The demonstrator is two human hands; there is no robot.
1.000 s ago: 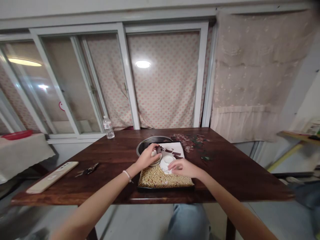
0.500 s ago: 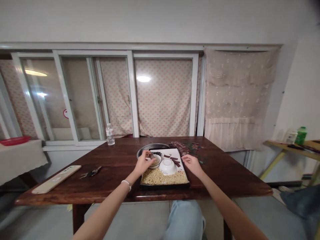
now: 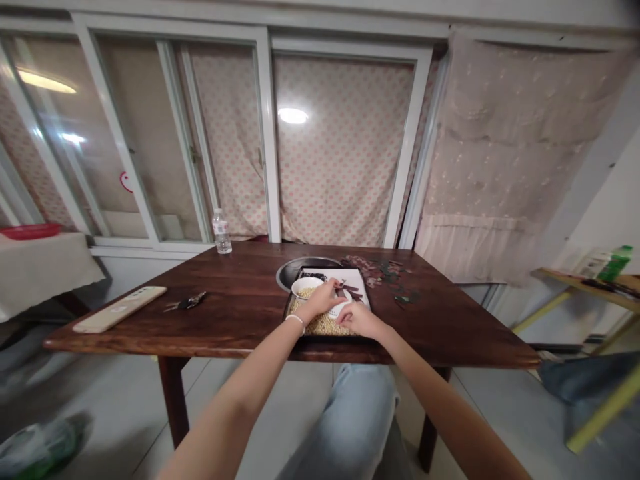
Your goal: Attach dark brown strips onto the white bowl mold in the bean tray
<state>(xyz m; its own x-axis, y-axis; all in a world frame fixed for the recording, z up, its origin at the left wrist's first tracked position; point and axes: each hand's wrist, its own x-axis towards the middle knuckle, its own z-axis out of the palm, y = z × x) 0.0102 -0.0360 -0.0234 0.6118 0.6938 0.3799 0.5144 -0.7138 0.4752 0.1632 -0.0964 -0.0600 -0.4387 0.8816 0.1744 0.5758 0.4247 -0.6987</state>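
Head view: left hand (image 3: 320, 300), fingers pressed together, pinch unclear, sits just beside a round white ceramic bowl (image 3: 304, 287). Right hand (image 3: 361, 320), curled, touches an upturned white plastic strainer (image 3: 343, 309) on pale soybeans (image 3: 320, 325) in a black rectangular tray (image 3: 300, 337).

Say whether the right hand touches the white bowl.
Apart: the head view shows the left hand between the right hand and the white bowl.

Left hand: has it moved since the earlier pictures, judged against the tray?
Yes: the left hand has moved rightward, from the left edge of the tray towards its middle.
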